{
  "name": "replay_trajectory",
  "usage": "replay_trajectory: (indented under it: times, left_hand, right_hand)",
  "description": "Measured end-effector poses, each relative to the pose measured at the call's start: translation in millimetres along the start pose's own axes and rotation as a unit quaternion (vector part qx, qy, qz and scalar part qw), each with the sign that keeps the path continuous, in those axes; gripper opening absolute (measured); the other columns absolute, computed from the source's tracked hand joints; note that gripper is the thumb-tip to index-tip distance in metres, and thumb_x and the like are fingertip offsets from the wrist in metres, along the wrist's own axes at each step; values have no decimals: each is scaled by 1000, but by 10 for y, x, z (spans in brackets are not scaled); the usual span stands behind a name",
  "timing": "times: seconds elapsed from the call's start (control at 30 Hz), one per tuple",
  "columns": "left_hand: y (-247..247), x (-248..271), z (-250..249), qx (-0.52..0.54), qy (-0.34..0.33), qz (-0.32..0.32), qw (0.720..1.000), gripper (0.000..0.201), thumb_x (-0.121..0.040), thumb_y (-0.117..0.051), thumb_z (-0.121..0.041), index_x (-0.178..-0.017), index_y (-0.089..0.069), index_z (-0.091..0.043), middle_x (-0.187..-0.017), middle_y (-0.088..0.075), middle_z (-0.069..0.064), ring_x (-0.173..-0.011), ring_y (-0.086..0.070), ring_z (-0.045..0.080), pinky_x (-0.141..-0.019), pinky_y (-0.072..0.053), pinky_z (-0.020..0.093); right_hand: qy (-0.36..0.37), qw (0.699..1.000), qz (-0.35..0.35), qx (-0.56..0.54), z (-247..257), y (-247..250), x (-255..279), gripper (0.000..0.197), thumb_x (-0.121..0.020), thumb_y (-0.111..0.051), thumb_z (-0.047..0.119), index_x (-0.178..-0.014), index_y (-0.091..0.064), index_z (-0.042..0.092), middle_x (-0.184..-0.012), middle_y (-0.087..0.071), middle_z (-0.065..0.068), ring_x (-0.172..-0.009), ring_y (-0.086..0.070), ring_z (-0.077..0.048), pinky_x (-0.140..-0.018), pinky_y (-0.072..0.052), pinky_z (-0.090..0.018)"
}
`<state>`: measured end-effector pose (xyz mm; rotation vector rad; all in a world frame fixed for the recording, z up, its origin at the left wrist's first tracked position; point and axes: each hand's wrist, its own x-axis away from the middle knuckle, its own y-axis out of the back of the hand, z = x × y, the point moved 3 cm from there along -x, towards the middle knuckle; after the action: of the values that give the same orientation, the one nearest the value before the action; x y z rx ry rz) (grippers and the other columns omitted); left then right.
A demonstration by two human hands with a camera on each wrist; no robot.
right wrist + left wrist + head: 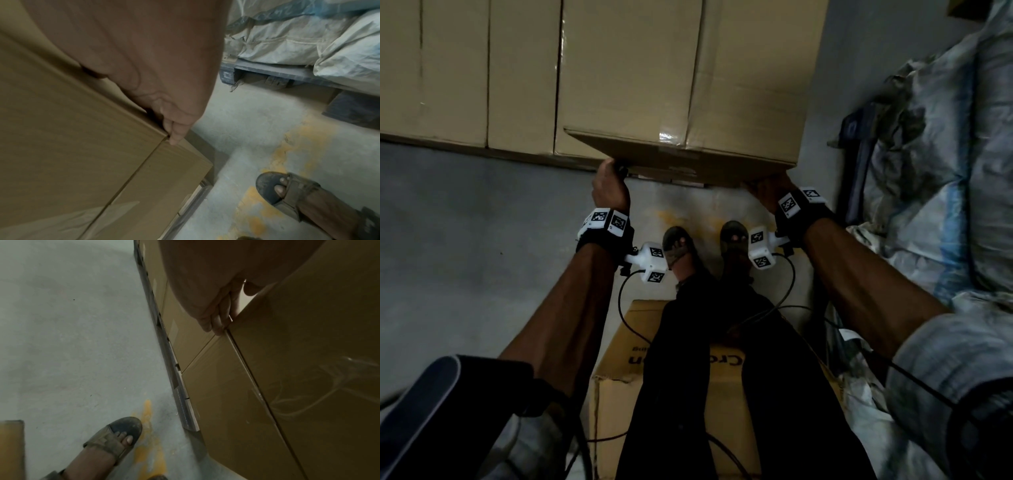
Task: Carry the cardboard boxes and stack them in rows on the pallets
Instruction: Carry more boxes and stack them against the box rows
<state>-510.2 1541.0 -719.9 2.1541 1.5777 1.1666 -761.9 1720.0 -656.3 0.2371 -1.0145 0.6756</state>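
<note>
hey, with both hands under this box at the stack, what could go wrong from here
1. Fingers of the left hand and right hand sit at the box's bottom edge, so setting it down may pinch them.
2. Another box and cables lie at the legs; stepping back could trip.

left hand [610,186] fingertips: hidden under held box [681,163] | right hand [768,187] fingers: likewise | box behind legs [619,387]: print half-covered

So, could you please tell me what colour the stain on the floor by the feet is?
Yellow-orange on the grey floor, the stain shows best in the right wrist view.
</note>
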Motion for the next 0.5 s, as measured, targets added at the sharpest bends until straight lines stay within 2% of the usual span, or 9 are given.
replay_trajectory:
  times: [0.1,0.13,0.17,0.2,0.27,0.33,0.43,0.47,0.5]
  left_hand:
    - [20,-10,-28,8,-6,14,1000,34,-104,-43,-2,-131,-64,-3,-133,-66,14,-122,-62,20,-82,-45,1]
    - [24,-19,-30,-1,-10,13,1000,33,-105,-44,-3,-131,-64,-2,-133,-66,14,-122,-62,21,-82,-44,-1]
    - [44,-9,-48,-7,-8,11,1000,32,-105,-45,-7,-130,-63,-1,-133,-65,14,-124,-61,24,-87,-45,3]
    - [35,-28,-27,-7,-7,7,1000,32,-106,-45,-9,-130,-63,0,-132,-65,14,-124,-60,26,-95,-46,13]
    - [26,-4,-17,-2,-6,10,1000,31,-105,-46,-6,-128,-65,-3,-129,-67,11,-120,-64,24,-98,-50,23]
    - [21,31,-23,46,10,6,999,32,-104,-43,-2,-124,-67,-7,-126,-68,9,-117,-66,19,-92,-52,16]
    - [23,124,-120,96,15,-9,995,32,-105,-39,0,-124,-66,-1,-122,-64,9,-113,-63,15,-82,-50,6]
    - [12,139,-109,115,15,-22,993,32,-106,-38,-3,-123,-66,-1,-122,-63,9,-115,-63,16,-85,-51,10]
    - [26,185,-127,139,22,-26,990,33,-107,-38,-8,-121,-67,-3,-122,-64,10,-117,-63,18,-93,-53,19]
  right_hand:
    - [1,997,-11,-78,6,4,8,51,-111,-28,11,-161,-18,7,-165,-27,-18,-149,-32,-37,-105,-39,-42]
    - [3,997,-17,-71,3,8,33,50,-111,-28,11,-160,-18,7,-165,-27,-17,-149,-32,-37,-104,-40,-42]
    - [-3,995,-11,-96,-15,17,0,50,-112,-27,12,-160,-18,7,-165,-27,-17,-149,-32,-37,-104,-40,-41]
    - [-13,994,-7,-113,-11,-7,26,49,-112,-26,12,-160,-19,7,-165,-27,-17,-149,-32,-36,-102,-42,-39]
    - [-30,991,-26,-131,9,-25,29,47,-112,-27,11,-158,-25,6,-165,-28,-19,-149,-33,-35,-99,-45,-36]
    - [-33,987,-35,-150,17,-39,56,42,-113,-28,15,-154,-31,10,-164,-31,-18,-149,-34,-35,-105,-40,-39]
    - [-43,987,-16,-157,33,-79,102,44,-112,-31,15,-156,-29,11,-162,-33,-20,-148,-35,-38,-115,-35,-46]
    - [-49,985,-32,-160,78,-100,166,38,-112,-31,16,-150,-35,13,-162,-33,-21,-148,-34,-39,-116,-34,-46]
    - [-50,984,-35,-167,96,-114,198,30,-112,-29,17,-139,-42,15,-162,-33,-22,-149,-33,-39,-117,-32,-45]
